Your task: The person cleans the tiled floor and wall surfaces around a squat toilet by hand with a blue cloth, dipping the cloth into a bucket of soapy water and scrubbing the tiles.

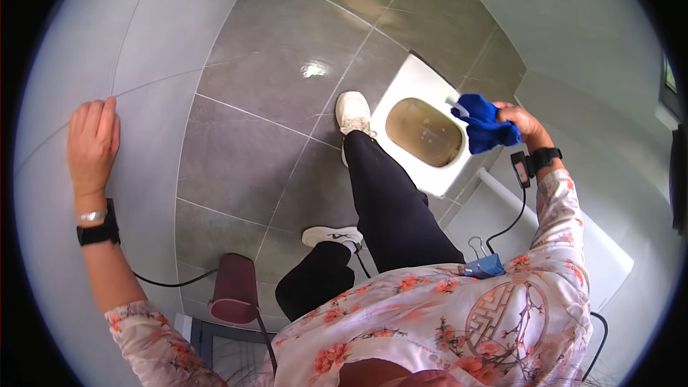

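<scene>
My right hand [518,121] holds a bunched blue cloth [484,123] beside a white squat toilet pan [411,75] set in the floor. The pan's basin [424,131] looks yellowish brown, with small spots of glare or bubbles in it. A small white piece shows at the cloth's left edge; I cannot tell what it is. My left hand [92,137] lies against the grey wall panel, fingers extended and close together, with nothing in it. Each wrist wears a black strap with a cable.
Grey tiles [269,59] cover the floor around my white shoes [353,113]. A maroon bin [235,285] stands by the left wall, near a dark door frame. A white pipe [508,196] runs along the right side. A blue binder clip [484,266] grips my shirt.
</scene>
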`<state>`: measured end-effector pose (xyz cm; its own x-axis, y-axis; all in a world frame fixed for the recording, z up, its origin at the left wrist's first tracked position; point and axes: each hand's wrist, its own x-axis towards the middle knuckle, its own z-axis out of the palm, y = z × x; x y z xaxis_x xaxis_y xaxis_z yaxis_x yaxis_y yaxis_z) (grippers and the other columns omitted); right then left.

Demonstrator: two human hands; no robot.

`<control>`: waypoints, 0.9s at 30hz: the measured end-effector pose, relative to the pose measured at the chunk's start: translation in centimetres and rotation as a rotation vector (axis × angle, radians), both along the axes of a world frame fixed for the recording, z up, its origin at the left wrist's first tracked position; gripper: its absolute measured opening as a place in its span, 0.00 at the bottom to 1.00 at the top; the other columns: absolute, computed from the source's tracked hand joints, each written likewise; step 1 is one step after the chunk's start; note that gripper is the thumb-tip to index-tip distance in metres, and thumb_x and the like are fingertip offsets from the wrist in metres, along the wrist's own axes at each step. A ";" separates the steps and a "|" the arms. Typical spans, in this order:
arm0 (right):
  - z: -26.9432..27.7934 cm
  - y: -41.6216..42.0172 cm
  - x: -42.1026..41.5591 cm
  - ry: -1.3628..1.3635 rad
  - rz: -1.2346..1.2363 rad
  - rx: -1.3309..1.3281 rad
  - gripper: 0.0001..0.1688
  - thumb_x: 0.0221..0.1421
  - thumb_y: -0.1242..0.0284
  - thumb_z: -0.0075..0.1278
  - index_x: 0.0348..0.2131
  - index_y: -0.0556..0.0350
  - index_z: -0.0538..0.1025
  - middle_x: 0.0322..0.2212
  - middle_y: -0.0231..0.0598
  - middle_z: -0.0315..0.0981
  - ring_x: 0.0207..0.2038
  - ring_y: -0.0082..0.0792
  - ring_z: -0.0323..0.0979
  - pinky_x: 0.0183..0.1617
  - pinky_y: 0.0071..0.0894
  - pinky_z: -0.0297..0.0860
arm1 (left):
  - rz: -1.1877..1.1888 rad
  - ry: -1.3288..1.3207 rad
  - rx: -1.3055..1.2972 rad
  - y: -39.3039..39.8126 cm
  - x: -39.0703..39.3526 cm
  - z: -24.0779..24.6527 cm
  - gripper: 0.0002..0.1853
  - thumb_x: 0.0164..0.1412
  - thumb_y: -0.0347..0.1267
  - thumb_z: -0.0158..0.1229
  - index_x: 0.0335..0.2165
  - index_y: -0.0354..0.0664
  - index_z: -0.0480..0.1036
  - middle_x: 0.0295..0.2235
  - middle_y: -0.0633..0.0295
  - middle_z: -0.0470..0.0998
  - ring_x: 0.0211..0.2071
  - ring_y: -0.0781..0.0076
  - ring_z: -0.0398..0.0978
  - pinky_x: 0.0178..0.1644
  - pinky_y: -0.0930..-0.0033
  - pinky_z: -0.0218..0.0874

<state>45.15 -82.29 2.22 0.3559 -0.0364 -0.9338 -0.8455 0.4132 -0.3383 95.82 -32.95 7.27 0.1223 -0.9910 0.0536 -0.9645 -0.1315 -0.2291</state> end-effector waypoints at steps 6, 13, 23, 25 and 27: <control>11.4 3.1 -13.5 0.099 -0.275 0.016 0.13 0.43 0.79 0.49 0.34 0.61 0.73 0.25 0.29 0.72 0.25 0.21 0.69 0.31 0.20 0.69 | 0.158 0.198 -0.030 0.2 -1.0 1.1 0.10 0.46 0.21 0.54 0.32 0.36 0.70 0.28 0.56 0.68 0.33 0.57 0.66 0.38 0.61 0.59; 18.2 8.8 -21.7 0.158 -0.434 0.096 0.17 0.41 0.75 0.46 0.35 0.60 0.73 0.28 0.36 0.74 0.28 0.28 0.71 0.32 0.28 0.69 | 0.640 0.740 -0.131 -1.0 -8.3 -0.3 0.09 0.51 0.23 0.48 0.33 0.37 0.71 0.32 0.54 0.73 0.35 0.61 0.70 0.40 0.65 0.62; 17.2 8.6 -21.7 -0.118 -0.811 0.236 0.22 0.44 0.75 0.45 0.43 0.61 0.70 0.35 0.39 0.73 0.34 0.31 0.73 0.42 0.32 0.69 | 0.513 1.018 0.553 -10.0 -15.3 7.1 0.12 0.49 0.29 0.54 0.35 0.40 0.73 0.25 0.51 0.74 0.27 0.59 0.73 0.34 0.63 0.65; 17.0 8.2 -21.2 -0.156 -0.878 0.245 0.24 0.45 0.75 0.45 0.45 0.61 0.69 0.36 0.39 0.73 0.36 0.32 0.72 0.41 0.33 0.70 | 0.529 1.019 0.517 -11.9 -14.8 9.3 0.11 0.50 0.29 0.54 0.35 0.39 0.73 0.23 0.54 0.74 0.24 0.64 0.71 0.32 0.66 0.64; 17.5 8.1 -21.5 -0.189 -0.966 0.240 0.24 0.45 0.75 0.45 0.46 0.61 0.68 0.37 0.39 0.73 0.36 0.32 0.72 0.41 0.33 0.70 | 0.553 1.063 0.472 -14.8 -15.0 10.6 0.11 0.51 0.29 0.54 0.36 0.39 0.73 0.21 0.58 0.73 0.22 0.69 0.70 0.30 0.70 0.63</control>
<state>23.62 -74.14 19.75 0.4162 -0.2056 -0.8857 -0.0542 0.9668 -0.2498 80.84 -47.75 17.92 0.2870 -0.6917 -0.6627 -0.5447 -0.6869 0.4810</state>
